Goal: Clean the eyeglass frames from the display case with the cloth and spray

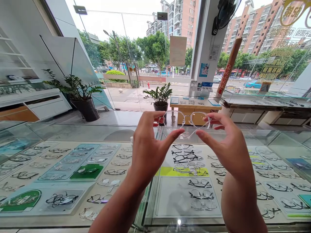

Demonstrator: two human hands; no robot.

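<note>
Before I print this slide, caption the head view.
Left fingers and right fingers hold clear round-rimmed eyeglasses over a glass display case of dark and clear spectacle frames.

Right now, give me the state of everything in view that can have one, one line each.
Clear glasses: held up above the display counter; temple position unclear.
Left hand: gripping the left end of the frame.
Right hand: gripping the right end.
Glasses in rows: lying inside the counter.
Left potted plant: green, leafy.
Middle potted plant: green, leafy.
Fan: can't tell whether it's spinning.
</note>
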